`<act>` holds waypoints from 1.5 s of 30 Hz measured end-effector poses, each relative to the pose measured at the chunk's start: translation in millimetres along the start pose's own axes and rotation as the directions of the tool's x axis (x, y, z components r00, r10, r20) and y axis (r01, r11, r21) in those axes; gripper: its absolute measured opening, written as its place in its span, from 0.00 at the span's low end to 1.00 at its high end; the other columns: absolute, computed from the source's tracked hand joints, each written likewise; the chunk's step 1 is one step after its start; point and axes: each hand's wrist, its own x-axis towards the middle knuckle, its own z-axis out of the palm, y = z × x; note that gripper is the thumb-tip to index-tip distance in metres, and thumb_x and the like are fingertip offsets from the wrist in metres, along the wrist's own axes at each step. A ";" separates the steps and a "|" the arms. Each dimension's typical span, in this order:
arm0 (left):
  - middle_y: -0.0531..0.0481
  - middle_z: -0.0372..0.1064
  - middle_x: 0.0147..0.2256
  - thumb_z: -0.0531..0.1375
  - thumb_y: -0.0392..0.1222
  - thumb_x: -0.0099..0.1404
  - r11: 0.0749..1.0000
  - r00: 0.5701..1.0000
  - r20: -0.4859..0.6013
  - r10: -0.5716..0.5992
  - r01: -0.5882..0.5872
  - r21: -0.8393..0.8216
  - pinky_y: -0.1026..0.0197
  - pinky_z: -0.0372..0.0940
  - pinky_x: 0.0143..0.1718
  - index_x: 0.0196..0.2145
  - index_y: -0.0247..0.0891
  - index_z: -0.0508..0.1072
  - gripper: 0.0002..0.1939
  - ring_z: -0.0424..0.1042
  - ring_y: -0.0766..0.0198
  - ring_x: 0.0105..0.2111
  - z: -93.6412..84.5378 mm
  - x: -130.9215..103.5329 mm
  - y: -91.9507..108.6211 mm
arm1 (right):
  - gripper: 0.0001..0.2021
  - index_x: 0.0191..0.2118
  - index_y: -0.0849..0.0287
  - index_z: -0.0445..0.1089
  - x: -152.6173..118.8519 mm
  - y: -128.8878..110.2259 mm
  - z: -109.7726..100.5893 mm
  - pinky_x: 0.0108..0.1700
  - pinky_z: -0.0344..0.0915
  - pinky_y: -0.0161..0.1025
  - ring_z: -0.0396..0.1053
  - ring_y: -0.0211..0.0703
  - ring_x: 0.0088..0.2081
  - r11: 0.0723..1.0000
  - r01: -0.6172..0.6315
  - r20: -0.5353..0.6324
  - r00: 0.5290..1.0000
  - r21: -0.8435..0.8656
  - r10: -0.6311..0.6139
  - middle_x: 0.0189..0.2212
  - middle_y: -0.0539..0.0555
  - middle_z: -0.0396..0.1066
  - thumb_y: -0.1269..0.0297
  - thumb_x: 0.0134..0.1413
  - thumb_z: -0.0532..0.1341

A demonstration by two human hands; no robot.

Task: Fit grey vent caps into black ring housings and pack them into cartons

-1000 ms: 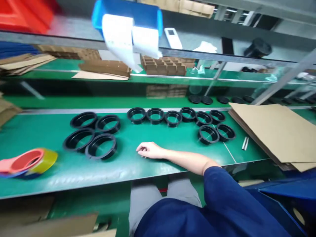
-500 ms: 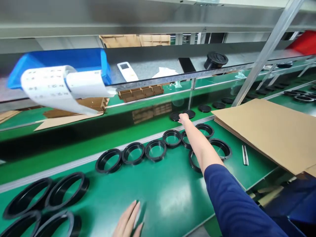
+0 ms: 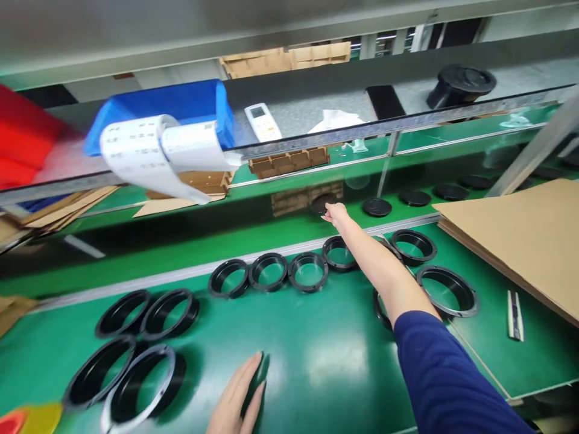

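My right hand reaches far across to the green strip behind the table, its fingers closed on the edge of a black disc, which looks slightly raised and blurred. Just right of it lies another black disc, with several more discs in line beyond. Low in the picture, my left hand rests over the green tabletop with fingers extended and nothing in it. Between the hands stands a row of black rings, among them one ring. My right forearm partly covers some rings.
Larger black rings cluster at left. Cardboard sheets and a small metal piece are at right. The shelf above carries a blue bin with label rolls, a white remote, a phone and a black lidded cup.
The view has turned left, so things sit further right. My right hand has drawn a black disc leftward, away from its neighbour. My left hand stays low over the table.
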 end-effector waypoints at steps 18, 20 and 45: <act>0.44 0.71 0.59 0.59 0.64 0.62 0.061 0.919 0.031 -0.394 0.060 -0.996 0.42 0.70 0.57 0.54 0.42 0.73 0.30 0.63 0.43 0.65 -44.4 5.6 90.4 | 0.28 0.33 0.59 0.72 -314.8 191.4 -8.5 0.36 0.76 0.43 0.71 0.47 0.39 0.926 0.301 0.839 0.543 -0.226 0.028 0.35 0.58 0.70 0.34 0.60 0.61; 0.47 0.69 0.61 0.58 0.64 0.64 0.073 0.911 0.036 -0.411 0.072 -0.995 0.42 0.66 0.63 0.55 0.43 0.72 0.29 0.60 0.47 0.67 -42.7 -1.6 92.3 | 0.23 0.41 0.57 0.75 -303.9 189.2 -13.0 0.46 0.75 0.49 0.69 0.51 0.46 0.731 0.669 0.797 0.510 -0.132 -0.322 0.41 0.60 0.69 0.40 0.66 0.58; 0.39 0.74 0.53 0.58 0.57 0.69 -0.288 0.860 0.318 -0.398 0.212 -0.934 0.33 0.62 0.62 0.50 0.38 0.73 0.22 0.70 0.44 0.59 -11.7 9.8 101.1 | 0.28 0.60 0.51 0.74 -271.3 193.1 -36.7 0.69 0.57 0.58 0.58 0.54 0.65 0.571 0.818 0.813 0.378 -0.069 -0.444 0.61 0.60 0.62 0.43 0.74 0.45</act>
